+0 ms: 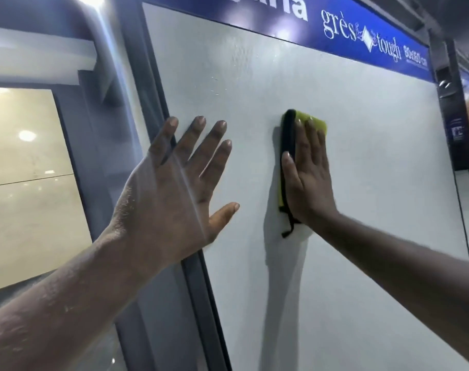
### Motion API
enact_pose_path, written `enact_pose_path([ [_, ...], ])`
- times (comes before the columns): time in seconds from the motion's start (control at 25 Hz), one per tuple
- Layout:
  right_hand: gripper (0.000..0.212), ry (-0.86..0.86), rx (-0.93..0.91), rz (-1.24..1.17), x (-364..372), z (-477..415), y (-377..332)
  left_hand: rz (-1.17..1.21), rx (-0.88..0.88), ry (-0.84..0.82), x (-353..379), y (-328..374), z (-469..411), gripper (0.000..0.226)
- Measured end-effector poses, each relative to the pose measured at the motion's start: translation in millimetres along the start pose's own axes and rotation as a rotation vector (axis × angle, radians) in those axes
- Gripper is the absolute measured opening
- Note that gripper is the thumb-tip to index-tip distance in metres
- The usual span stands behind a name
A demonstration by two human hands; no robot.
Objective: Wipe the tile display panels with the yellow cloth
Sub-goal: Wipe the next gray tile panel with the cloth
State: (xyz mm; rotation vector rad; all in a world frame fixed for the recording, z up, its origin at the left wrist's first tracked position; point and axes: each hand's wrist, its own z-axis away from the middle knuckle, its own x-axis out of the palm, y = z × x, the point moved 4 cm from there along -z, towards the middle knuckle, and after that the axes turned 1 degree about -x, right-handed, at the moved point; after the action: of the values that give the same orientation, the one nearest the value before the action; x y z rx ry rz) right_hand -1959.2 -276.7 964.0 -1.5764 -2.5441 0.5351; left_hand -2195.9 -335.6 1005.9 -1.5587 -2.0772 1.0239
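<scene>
A large pale grey tile display panel [362, 183] fills the middle and right of the view, upright in a dark frame. My right hand [308, 178] lies flat on it and presses a folded yellow cloth [317, 124] with a black edge against the tile; most of the cloth is hidden under the palm. My left hand [180, 183] rests on the panel's left side with its fingers spread, holding nothing. Faint droplets and smears show on the tile above my left hand.
A blue header strip [362, 30] with white lettering runs along the panel's top. The dark frame edge [201, 290] runs down the left side. A beige glossy tile panel [27, 183] stands further left, and another display column [455, 116] at the far right.
</scene>
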Motion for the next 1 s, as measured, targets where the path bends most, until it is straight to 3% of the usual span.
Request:
enact_pose_path([
  [0.04, 0.065, -0.003, 0.003, -0.001, 1.2, -6.9, -2.4, 0.0, 0.005, -0.01, -2.7, 4.2, -5.1, 0.093],
  [0.2, 0.064, -0.1, -0.296, 0.032, 1.5, 28.1, 15.6, 0.033, -0.008, -0.062, -3.4, 15.8, -26.5, 0.095],
  [0.36, 0.069, -0.02, 0.09, -0.028, -9.7, -32.8, 54.8, 0.046, 0.02, -0.064, -1.5, 20.3, -30.5, 0.097],
  [0.44, 0.07, -0.05, 0.033, -0.036, -8.7, -53.4, 37.3, 0.063, 0.044, -0.057, -1.5, 24.8, -37.0, 0.098],
  [0.52, 0.068, -0.109, -0.17, -0.001, -6.0, -26.9, 27.4, 0.079, 0.067, -0.062, 0.1, 34.0, -43.7, 0.098],
  [0.6, 0.067, -0.176, -0.245, 0.016, -7.0, 12.3, 53.1, 0.097, 0.076, -0.079, 1.2, 42.3, -47.4, 0.097],
  [0.76, 0.069, -0.074, 0.033, -0.039, -15.1, -40.6, 87.4, 0.109, 0.077, -0.054, 4.3, 53.2, -59.9, 0.099],
  [0.8, 0.069, -0.08, 0.024, -0.04, -16.1, -55.5, 78.8, 0.129, 0.08, -0.043, 4.5, 58.3, -66.6, 0.101],
  [0.92, 0.065, -0.117, -0.215, -0.02, -13.7, -43.8, 68.0, 0.144, 0.052, 0.002, 6.3, 68.3, -86.0, 0.102],
  [1.0, 0.064, -0.157, -0.373, 0.059, -18.0, -15.4, 100.7, 0.164, 0.051, 0.055, 11.6, 74.9, -90.7, 0.102],
])
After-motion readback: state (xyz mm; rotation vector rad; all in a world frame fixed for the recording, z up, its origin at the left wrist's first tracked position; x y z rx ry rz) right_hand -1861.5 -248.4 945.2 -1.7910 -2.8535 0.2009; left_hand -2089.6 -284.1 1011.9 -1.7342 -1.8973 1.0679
